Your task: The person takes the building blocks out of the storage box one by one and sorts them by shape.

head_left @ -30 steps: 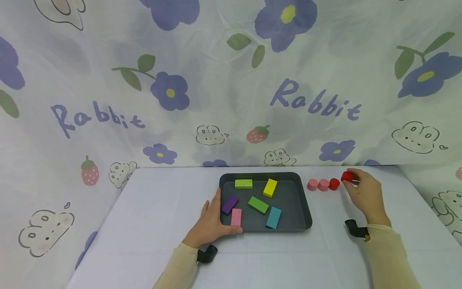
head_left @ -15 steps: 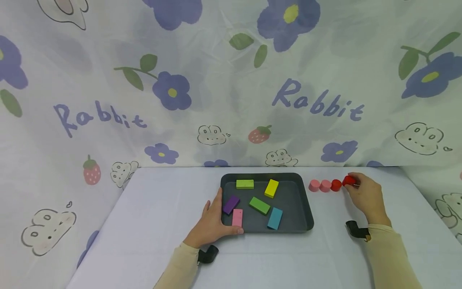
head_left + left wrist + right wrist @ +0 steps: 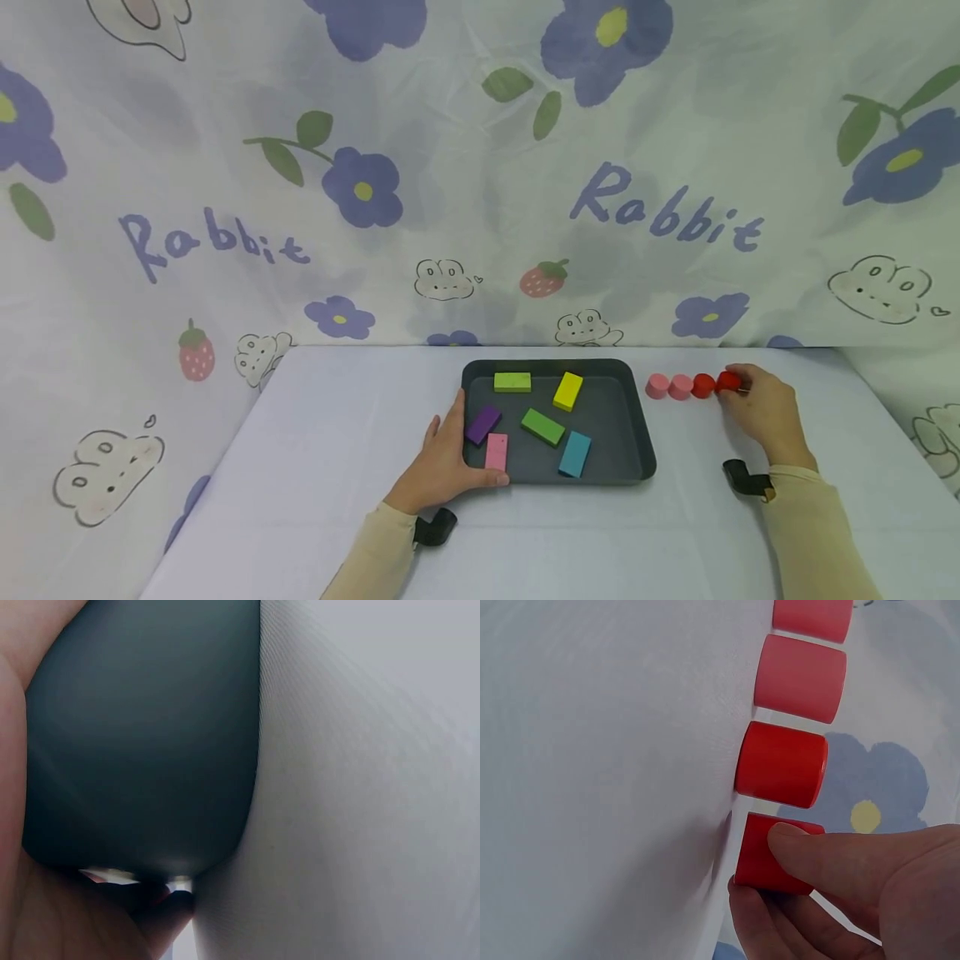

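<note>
My right hand (image 3: pixel 767 410) pinches a red cylinder block (image 3: pixel 774 855) between thumb and fingers, at the right end of a row. Beside it, a small gap away, stands another red cylinder block (image 3: pixel 782 764), followed by two pink cylinder blocks (image 3: pixel 669 387). Whether the held block touches the table cannot be told. My left hand (image 3: pixel 441 463) rests against the near left corner of a dark grey tray (image 3: pixel 617 433). Its fingers lie straight along the left side and its thumb along the front rim. The left wrist view shows the tray's outer wall (image 3: pixel 150 750) close up.
Inside the tray lie several rectangular blocks: light green (image 3: pixel 512 382), yellow (image 3: pixel 567 392), purple (image 3: pixel 483 424), green (image 3: pixel 543 427), pink (image 3: pixel 497 452) and blue (image 3: pixel 574 454). A white cloth covers the table (image 3: pixel 585 542). A patterned curtain (image 3: pixel 480 183) hangs behind.
My right hand has lowered the red cylinder block to the row's right end, level with the others. The left hand keeps its place at the tray. The head view has shifted slightly.
</note>
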A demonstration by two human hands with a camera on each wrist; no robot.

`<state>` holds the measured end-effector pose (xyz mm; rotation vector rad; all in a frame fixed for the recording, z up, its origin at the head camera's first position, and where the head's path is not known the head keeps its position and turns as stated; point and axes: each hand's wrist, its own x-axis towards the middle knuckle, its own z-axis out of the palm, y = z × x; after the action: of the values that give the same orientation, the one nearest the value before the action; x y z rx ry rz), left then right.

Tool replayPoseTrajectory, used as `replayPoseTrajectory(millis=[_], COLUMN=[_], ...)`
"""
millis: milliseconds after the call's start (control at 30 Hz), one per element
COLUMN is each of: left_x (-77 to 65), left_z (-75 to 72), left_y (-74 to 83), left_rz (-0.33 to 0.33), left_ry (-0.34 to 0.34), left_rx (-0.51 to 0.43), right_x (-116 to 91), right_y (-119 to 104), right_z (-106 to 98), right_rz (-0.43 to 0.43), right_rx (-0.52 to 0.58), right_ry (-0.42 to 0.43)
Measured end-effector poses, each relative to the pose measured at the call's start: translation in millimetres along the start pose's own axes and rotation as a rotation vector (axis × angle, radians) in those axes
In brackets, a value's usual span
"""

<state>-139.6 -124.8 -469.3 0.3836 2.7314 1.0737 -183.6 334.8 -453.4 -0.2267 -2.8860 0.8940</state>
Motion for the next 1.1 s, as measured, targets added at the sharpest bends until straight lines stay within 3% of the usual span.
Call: replayPoseTrajectory(millis=[533,900,1100], left_x=[0.9,1.3,-0.2], left_z=[0.0,0.2,-0.8], left_y=[-0.2,-0.9,0.2], left_rz=[-0.006,-0.001,-0.015], left_ry=[-0.002,0.004,-0.003], left_rx=[0.01,0.004,-0.007], right_x=[2.9,1.0,-3.5], right_y=[6.0,-2.9,-16.3], right_z=[1.8,-4.9,-14.4], right_rz=[0.027,0.087,-0.009], right_rx=[-0.006,-0.007,0.02], right_ry=[-0.036,-0.047,0.028])
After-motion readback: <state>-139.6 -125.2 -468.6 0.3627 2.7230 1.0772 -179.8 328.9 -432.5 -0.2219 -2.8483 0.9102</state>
